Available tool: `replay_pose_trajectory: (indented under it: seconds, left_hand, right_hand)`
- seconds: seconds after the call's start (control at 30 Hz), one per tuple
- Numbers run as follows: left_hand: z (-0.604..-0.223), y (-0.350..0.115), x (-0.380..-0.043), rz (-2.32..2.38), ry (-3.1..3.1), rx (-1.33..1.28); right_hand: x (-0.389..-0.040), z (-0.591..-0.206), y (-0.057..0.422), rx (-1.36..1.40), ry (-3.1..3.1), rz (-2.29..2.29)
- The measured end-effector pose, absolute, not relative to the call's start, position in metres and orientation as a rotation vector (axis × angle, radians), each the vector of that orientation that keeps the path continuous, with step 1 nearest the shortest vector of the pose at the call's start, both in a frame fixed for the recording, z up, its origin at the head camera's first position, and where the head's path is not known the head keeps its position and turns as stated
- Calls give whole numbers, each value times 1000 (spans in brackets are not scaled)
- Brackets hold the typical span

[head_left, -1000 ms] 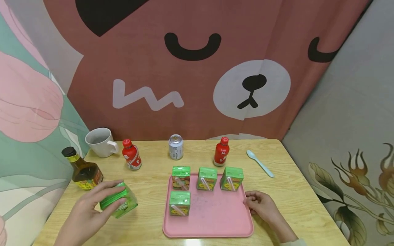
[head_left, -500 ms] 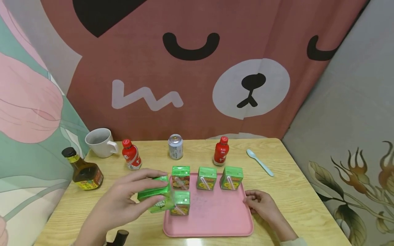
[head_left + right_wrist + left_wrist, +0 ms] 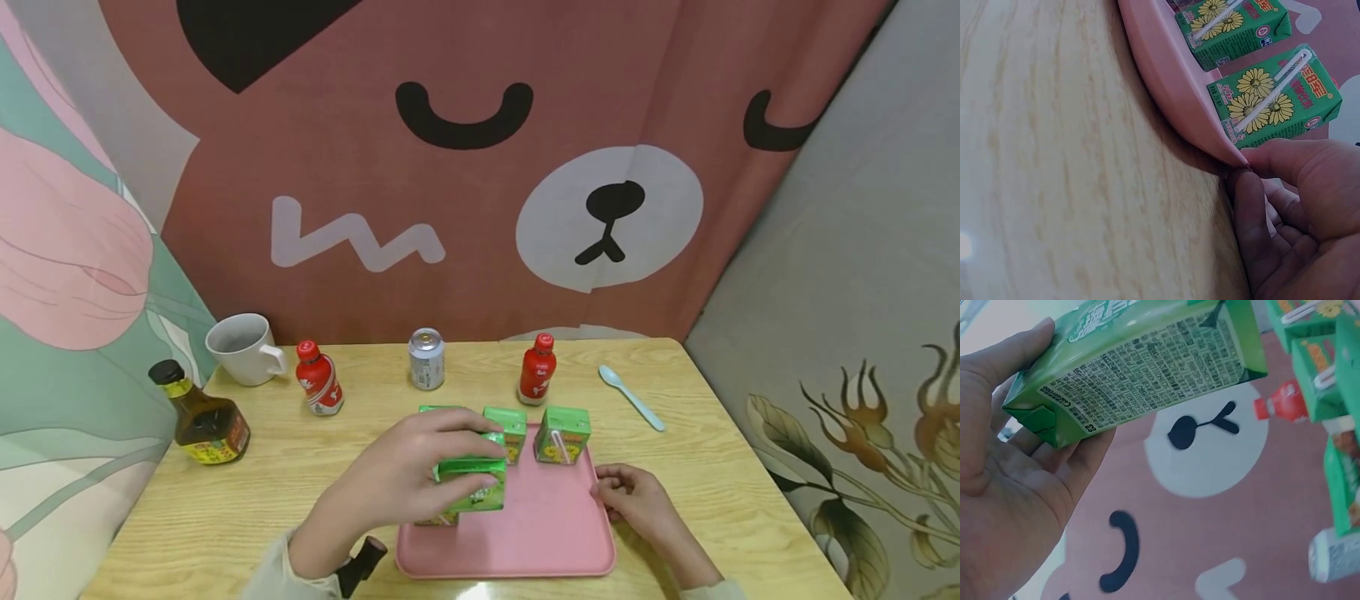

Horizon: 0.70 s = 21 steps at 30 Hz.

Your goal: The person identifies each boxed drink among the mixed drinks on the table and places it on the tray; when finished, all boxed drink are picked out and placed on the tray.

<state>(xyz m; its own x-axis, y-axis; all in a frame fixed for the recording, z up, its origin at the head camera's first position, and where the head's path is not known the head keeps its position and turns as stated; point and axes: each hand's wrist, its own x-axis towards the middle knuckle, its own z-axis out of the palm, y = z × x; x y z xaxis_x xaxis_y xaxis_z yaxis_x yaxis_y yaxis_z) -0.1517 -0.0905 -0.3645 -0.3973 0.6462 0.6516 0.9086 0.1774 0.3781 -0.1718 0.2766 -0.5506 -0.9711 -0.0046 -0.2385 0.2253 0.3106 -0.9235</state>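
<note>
A green juice box (image 3: 480, 483) is in my left hand (image 3: 408, 471), thumb on one side and fingers on the other, held above the pink tray (image 3: 540, 533). The left wrist view shows the printed side of this juice box (image 3: 1147, 375). My right hand (image 3: 637, 496) pinches the tray's right rim between thumb and forefinger, plain in the right wrist view where the hand (image 3: 1297, 206) meets the rim. On the tray, juice boxes with straws stand along the back: one at the right (image 3: 562, 435) and one beside it (image 3: 513, 429). Those at the left are mostly hidden behind my left hand.
Behind the tray stand a red bottle (image 3: 537, 371), a silver can (image 3: 427, 360) and another red bottle (image 3: 318, 379). A grey mug (image 3: 243, 350) and a brown sauce bottle (image 3: 206, 425) are at the left. A pale blue spoon (image 3: 632, 398) lies at the right.
My left hand has carried the juice box rightward from beside the sauce bottle to over the tray. My right hand has stayed at the tray's rim.
</note>
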Motion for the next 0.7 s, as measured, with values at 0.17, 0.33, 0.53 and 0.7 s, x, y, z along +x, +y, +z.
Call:
replay_pose_trajectory:
  seconds: [0.17, 0.33, 0.53, 0.7]
  left_hand:
    - [-380, -74, -163, -1062, -2252, -1404]
    - [-395, -63, -171, -1029, -2398, -1336]
    - [-410, -55, -180, -959, -2488, -1337]
    - [-423, -50, -188, -873, -2563, -1372]
  right_hand:
    - [-172, -551, 276, 232, 2408, -1707]
    - [-173, -552, 275, 225, 2406, -1701]
    - [-173, -552, 276, 221, 2407, -1710]
    - [-173, -552, 276, 203, 2400, -1722]
